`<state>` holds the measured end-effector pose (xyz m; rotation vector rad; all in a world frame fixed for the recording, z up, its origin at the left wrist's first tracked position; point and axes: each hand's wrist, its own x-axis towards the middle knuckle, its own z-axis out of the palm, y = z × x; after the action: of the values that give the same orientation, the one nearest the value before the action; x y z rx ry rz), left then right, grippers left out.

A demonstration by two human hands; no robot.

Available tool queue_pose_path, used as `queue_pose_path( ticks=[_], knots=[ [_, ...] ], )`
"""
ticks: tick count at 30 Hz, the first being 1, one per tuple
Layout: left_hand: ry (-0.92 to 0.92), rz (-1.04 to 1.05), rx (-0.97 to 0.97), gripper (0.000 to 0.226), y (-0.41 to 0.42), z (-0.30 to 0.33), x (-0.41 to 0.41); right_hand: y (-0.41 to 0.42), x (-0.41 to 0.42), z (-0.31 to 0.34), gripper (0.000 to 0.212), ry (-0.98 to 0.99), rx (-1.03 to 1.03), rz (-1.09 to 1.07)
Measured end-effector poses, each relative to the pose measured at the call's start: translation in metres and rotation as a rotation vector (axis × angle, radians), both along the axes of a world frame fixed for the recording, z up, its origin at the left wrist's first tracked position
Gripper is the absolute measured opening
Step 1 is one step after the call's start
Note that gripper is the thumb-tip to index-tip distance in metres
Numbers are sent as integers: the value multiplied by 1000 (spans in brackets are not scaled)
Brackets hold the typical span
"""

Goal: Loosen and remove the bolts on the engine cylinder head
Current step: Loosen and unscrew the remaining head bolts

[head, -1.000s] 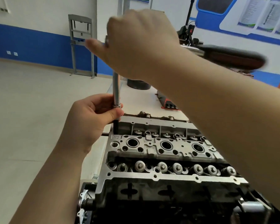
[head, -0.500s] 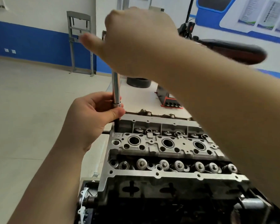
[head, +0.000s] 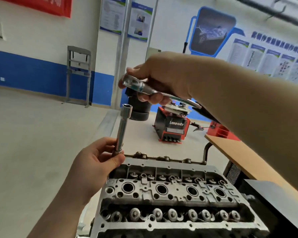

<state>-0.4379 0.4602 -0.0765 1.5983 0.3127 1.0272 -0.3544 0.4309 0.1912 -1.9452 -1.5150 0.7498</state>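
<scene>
While the camera is tilting up toward the workshop wall, the tool is now showing in two pieces, which is the big change vs. half a sec ago, when the handle sat joined on top of the bar.

Lower left of the frame: the left hand (head: 95, 162) is pinching the foot of the extension bar (head: 122, 129) w/ thumb and curled fingers, keeping it upright at the far left corner of the cylinder head (head: 170, 194). Its open square-drive top is pointing up, nothing seated in it. The lower end is hidden behind the thumb, so whether a socket is still sitting on a bolt can't be told.

Centre to upper right: the right hand (head: 162, 78) is wrapping its fingers round the ratchet handle (head: 144, 88) near the head end, holding it just above and apart from the bar's top, grip end trailing off to the right behind the forearm.

Bottom centre: the cylinder head is lying w/ valve springs and four plug wells exposed; no loose bolt is visible on it.

Judgement: the handle is probably being lifted off either to re-index for another swing or to spin the bar by fingers; the bolt at that corner isn't out yet, so the task looks early to mid-way.

Far right: a wooden bench (head: 248, 158) is edging in.
</scene>
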Motion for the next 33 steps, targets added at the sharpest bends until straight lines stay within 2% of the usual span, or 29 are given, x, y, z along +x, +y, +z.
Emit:
queue_pose_path(
  ticks=[2,5,7,8,11,13,15,19,22,23,26,29,33],
  knots=[
    [7,7,9,37,1,-1,-1,-84,34,16,46,35,114,-176],
    [-7,1,-3,36,1,0,0,-98,59,32,36,89,157,-192],
    [-19,-3,-19,36,1,0,0,-104,78,25,31,163,137,-255],
    [-25,-5,-15,36,1,0,0,-112,96,16,28,139,137,-302],
    [-42,-4,-4,34,2,-2,3,-152,145,-31,26,-140,89,-498],
    [-66,0,-6,30,2,-5,6,-179,174,-66,47,-347,28,-576],
    [-87,1,-2,29,3,-7,9,-209,200,-102,58,-506,-33,-629],
    [-112,17,14,40,13,-19,13,-271,243,-161,55,-830,-256,-696],
    [-133,27,32,56,21,-28,18,-318,270,-189,52,-1059,-369,-736],
    [-139,22,30,62,24,-29,19,-330,277,-197,50,-1074,-383,-753],
    [-144,-2,17,72,27,-29,20,-354,293,-223,45,-917,-384,-829],
    [-161,-13,15,68,27,-30,22,-365,306,-246,40,-912,-355,-913],
    [-194,-27,-10,57,25,-29,25,-360,319,-260,45,-731,-245,-995]
  ],
)
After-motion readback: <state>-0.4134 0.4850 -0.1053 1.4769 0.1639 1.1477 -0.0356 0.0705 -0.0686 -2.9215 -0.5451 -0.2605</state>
